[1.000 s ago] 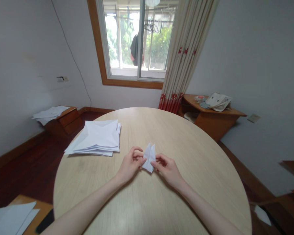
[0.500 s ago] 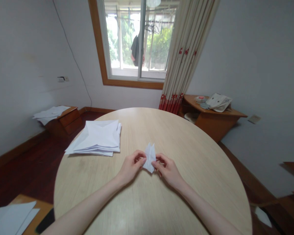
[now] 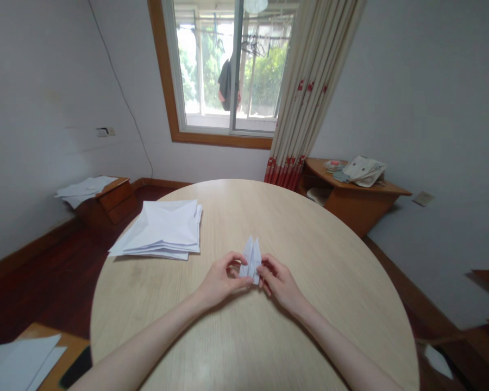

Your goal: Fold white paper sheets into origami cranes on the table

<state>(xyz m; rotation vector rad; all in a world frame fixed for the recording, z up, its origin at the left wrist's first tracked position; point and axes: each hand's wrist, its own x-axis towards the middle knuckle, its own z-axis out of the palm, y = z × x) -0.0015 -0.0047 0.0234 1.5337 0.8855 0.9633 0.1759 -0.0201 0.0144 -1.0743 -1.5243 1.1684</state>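
A small piece of folded white paper (image 3: pixel 251 256) with two pointed tips at its far end is held just above or on the round table (image 3: pixel 269 336); I cannot tell whether it touches the wood. My left hand (image 3: pixel 224 276) grips it from the left, thumb at the near lower part and index finger curled at the side. My right hand (image 3: pixel 280 278) pinches its right edge between thumb and fingers. Some of the right fingertips are hidden behind the paper.
A stack of white paper sheets (image 3: pixel 163 228) lies on the table's left side. More sheets (image 3: pixel 20 361) rest on a wooden surface at lower left. Against the walls stand a small drawer cabinet (image 3: pixel 116 201) and a wooden desk (image 3: pixel 367 203) with a cloth bag (image 3: pixel 364 169).
The folded paper has turned slightly and stands straighter, its two tips more apart. My left thumb has slid right along its near part. The right hand has barely moved.
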